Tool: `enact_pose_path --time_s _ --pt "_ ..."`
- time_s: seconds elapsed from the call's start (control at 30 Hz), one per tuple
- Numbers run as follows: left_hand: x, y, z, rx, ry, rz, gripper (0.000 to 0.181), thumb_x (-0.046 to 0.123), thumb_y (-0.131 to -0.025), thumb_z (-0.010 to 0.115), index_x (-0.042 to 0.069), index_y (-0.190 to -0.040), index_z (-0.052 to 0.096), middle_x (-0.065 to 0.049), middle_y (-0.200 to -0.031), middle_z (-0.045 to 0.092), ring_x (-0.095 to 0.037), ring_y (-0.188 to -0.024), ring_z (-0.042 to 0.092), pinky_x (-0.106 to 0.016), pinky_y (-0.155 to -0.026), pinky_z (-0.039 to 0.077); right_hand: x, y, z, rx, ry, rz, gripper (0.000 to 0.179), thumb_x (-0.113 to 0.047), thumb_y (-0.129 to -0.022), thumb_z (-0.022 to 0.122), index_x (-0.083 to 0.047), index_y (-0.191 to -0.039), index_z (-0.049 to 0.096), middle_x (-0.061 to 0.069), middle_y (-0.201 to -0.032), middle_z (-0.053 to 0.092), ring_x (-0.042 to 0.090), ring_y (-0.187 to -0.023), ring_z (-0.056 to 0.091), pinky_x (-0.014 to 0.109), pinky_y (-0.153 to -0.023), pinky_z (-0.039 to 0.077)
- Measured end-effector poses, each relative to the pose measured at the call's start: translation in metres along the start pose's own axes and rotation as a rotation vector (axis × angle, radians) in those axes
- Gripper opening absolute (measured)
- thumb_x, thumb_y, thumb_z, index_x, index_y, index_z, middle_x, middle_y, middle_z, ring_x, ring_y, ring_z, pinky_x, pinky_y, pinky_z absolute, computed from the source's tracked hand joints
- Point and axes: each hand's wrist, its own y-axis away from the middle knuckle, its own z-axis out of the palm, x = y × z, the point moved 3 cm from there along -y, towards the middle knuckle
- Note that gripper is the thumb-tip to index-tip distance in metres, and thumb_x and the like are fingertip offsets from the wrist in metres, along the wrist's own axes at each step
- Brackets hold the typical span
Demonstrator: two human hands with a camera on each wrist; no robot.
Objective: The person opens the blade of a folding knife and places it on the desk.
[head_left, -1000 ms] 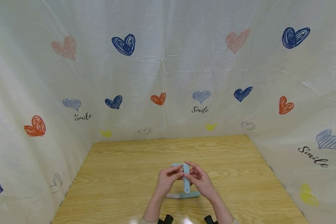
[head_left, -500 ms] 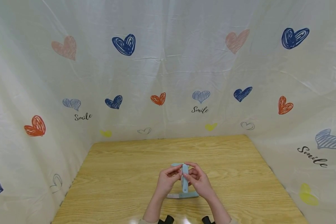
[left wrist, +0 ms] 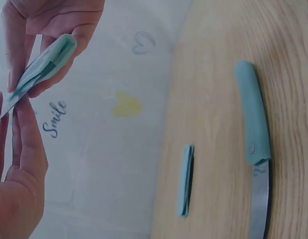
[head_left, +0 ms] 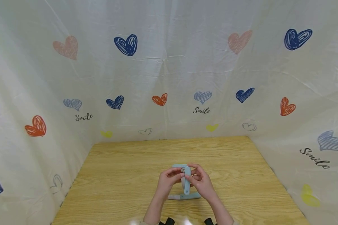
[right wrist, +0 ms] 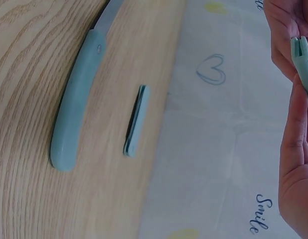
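Above the table, both hands hold a light blue folding knife (head_left: 187, 184) between them. My right hand (head_left: 202, 182) grips its handle. With thumb and fingertips my left hand (head_left: 167, 180) pinches the blade, which stands partly out from the handle. In the left wrist view the knife's handle (left wrist: 57, 57) slants up between the two hands. Part of the knife is hidden behind fingers. Below it, a second folding knife (head_left: 190, 196) lies unfolded on the table, its blade pointing left. A third, folded knife (left wrist: 184, 180) lies farther back.
The wood-grain table (head_left: 124, 181) is enclosed by a white curtain (head_left: 169, 68) printed with hearts and "Smile". Two black objects (head_left: 170, 221) show at the bottom edge, near the forearms.
The held knife's blade has come away from its handle, so a gap now shows between them. The hands have barely shifted; both knives on the table stay put.
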Motion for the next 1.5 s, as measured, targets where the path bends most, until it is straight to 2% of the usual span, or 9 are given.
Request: enact_pose_path --time_s 0.1,0.2,0.3,0.43,0.63,0.83,1.03,1.23,1.5 --pt "0.001 0.0 0.0 0.013 -0.029 -0.042 0.031 0.007 -0.089 0.071 -0.01 -0.114 0.064 -0.003 -0.092 0.07 -0.014 -0.085 0.067 -0.035 -0.078 0.06 0.002 0.0 -0.002 0.009 0.012 0.033 0.042 -0.011 -0.094 0.066 0.0 -0.131 0.051 0.017 -0.095 0.062 0.012 -0.072 0.065 0.035 -0.065 0.059" --pt "0.002 0.0 0.001 0.006 -0.051 -0.056 0.028 0.004 -0.089 0.069 -0.01 -0.113 0.064 -0.003 -0.085 0.068 -0.015 -0.08 0.067 -0.036 -0.075 0.061 0.003 0.0 -0.003 0.014 0.016 0.051 0.039 -0.013 -0.094 0.066 -0.001 -0.129 0.053 0.014 -0.093 0.062 0.012 -0.073 0.065 0.035 -0.067 0.059" --pt "0.004 0.0 0.0 -0.007 -0.091 -0.052 0.026 0.003 -0.09 0.068 -0.01 -0.112 0.064 -0.003 -0.083 0.066 -0.014 -0.077 0.066 -0.035 -0.072 0.061 0.004 0.0 -0.003 0.007 0.02 0.056 0.04 -0.013 -0.095 0.064 0.001 -0.131 0.053 0.013 -0.092 0.061 0.012 -0.073 0.063 0.033 -0.068 0.058" --pt "0.005 0.001 0.0 -0.016 -0.126 -0.04 0.027 0.002 -0.091 0.067 -0.01 -0.114 0.064 -0.005 -0.084 0.067 -0.016 -0.077 0.065 -0.036 -0.071 0.062 0.006 0.0 -0.003 0.002 0.027 0.061 0.044 -0.014 -0.095 0.065 0.0 -0.135 0.051 0.013 -0.091 0.061 0.011 -0.071 0.062 0.035 -0.069 0.059" --pt "0.004 0.002 -0.004 -0.003 -0.136 -0.039 0.031 0.002 -0.091 0.067 -0.011 -0.118 0.063 -0.004 -0.084 0.065 -0.015 -0.077 0.065 -0.036 -0.071 0.062 0.008 0.002 -0.005 0.042 0.031 0.024 0.044 -0.012 -0.094 0.065 0.0 -0.135 0.052 0.013 -0.089 0.061 0.011 -0.071 0.063 0.038 -0.067 0.06" --pt "0.006 0.003 -0.01 0.065 -0.106 -0.054 0.03 0.002 -0.089 0.069 -0.011 -0.116 0.064 -0.004 -0.084 0.066 -0.014 -0.077 0.066 -0.037 -0.071 0.062 0.01 0.001 -0.013 0.087 -0.005 -0.026 0.042 -0.005 -0.094 0.064 0.005 -0.133 0.052 0.011 -0.085 0.059 0.01 -0.069 0.062 0.038 -0.064 0.061" --pt "0.007 0.005 -0.014 0.119 -0.059 -0.029 0.029 0.0 -0.089 0.069 -0.013 -0.114 0.063 -0.006 -0.085 0.068 -0.015 -0.078 0.068 -0.037 -0.069 0.062 0.011 0.002 -0.019 0.1 -0.042 -0.052 0.044 -0.002 -0.093 0.063 0.011 -0.133 0.049 0.01 -0.084 0.06 0.01 -0.069 0.064 0.038 -0.064 0.061" --pt "0.008 0.006 -0.017 0.213 0.008 -0.036 0.029 -0.003 -0.088 0.068 -0.014 -0.114 0.061 -0.005 -0.083 0.066 -0.014 -0.077 0.069 -0.035 -0.067 0.062 0.012 0.004 -0.024 0.148 -0.068 -0.052 0.037 0.0 -0.093 0.062 0.011 -0.128 0.055 0.01 -0.081 0.058 0.013 -0.069 0.063 0.03 -0.062 0.06" --pt "0.008 0.005 -0.02 0.316 0.101 -0.036 0.028 -0.005 -0.09 0.066 -0.016 -0.114 0.056 -0.004 -0.081 0.058 -0.012 -0.075 0.066 -0.032 -0.066 0.062 0.011 0.005 -0.028 0.229 -0.131 -0.06 0.025 0.002 -0.091 0.064 0.007 -0.115 0.061 0.005 -0.075 0.06 0.014 -0.065 0.064 0.03 -0.061 0.06"
